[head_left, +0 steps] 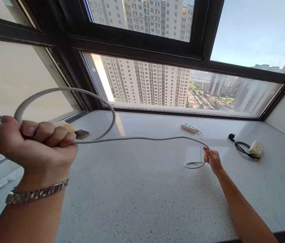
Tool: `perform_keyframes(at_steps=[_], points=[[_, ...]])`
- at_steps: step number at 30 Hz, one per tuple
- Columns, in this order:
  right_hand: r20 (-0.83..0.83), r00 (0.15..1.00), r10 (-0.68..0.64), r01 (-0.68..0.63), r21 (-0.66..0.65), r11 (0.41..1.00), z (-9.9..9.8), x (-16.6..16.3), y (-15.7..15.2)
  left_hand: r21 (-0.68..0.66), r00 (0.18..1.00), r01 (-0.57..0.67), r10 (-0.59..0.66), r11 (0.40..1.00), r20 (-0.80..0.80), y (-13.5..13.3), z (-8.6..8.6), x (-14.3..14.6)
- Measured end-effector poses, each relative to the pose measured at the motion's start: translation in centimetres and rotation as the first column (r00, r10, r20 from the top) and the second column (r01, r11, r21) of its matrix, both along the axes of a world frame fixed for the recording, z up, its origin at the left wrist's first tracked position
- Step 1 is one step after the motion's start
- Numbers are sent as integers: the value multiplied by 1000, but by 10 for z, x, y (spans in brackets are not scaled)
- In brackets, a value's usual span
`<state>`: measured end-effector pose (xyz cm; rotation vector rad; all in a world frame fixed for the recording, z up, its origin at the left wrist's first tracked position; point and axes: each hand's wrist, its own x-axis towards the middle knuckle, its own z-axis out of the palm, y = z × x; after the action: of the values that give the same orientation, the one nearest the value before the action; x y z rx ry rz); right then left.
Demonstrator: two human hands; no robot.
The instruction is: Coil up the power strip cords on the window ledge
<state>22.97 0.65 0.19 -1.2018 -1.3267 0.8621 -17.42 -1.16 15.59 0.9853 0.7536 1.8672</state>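
My left hand (43, 138), raised close to the camera with a metal watch band on its wrist, is wrapped round a white power cord (142, 138). The cord makes a wide loop above that fist, then stretches across to my right hand (211, 159). There the fingers are closed on it, over the counter. Beyond my right hand the cord hangs in a small loop and runs back to a white power strip (190, 127) lying near the window. The cord's other end is hidden around my left hand.
A speckled white counter (132, 195) lies below a dark-framed window (142, 50). On the right rests a cream power strip (256, 149) with a coiled black cord and plug (231, 136). A dark flat object (82, 134) and a white tray (3, 179) are at the left.
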Motion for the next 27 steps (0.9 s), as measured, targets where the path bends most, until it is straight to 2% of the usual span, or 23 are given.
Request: perform_keyframes(at_steps=[1,2,4,6,8,10,12,15,17,20,24,27], points=[[-133,991,35,-40,-36,999,2,-5,-2,107,985,-172,168,979,43,-3,-4,14],[-253,964,79,-96,-59,994,5,-12,-4,137,972,-234,230,963,43,-5,-10,29],[-441,883,158,-209,-69,975,9,-25,-8,189,975,-216,222,958,-11,-7,-29,59],[-551,816,175,-240,-47,970,10,-39,-12,182,988,-97,116,978,-98,-5,-56,87],[-576,801,161,-207,-13,978,7,-52,-16,85,989,15,-2,996,-145,-1,-83,115],[-516,840,167,-173,36,984,1,-61,-20,-56,984,108,-115,993,-136,2,-106,142],[-382,903,195,-172,95,981,-5,-67,-23,-199,955,247,-273,948,-116,4,-120,168],[-133,958,255,-236,147,961,-8,-70,-28,-324,889,420,-456,847,-40,5,-125,194],[43,953,299,-302,155,941,-5,-71,-32,-336,874,465,-486,819,24,6,-124,202],[286,895,343,-393,139,909,2,-73,-38,-348,855,498,-516,794,46,7,-122,204],[421,840,342,-438,153,886,7,-75,-41,-381,809,557,-585,738,50,6,-115,199],[463,797,387,-516,191,835,4,-76,-41,-314,796,598,-591,737,127,7,-100,190]])
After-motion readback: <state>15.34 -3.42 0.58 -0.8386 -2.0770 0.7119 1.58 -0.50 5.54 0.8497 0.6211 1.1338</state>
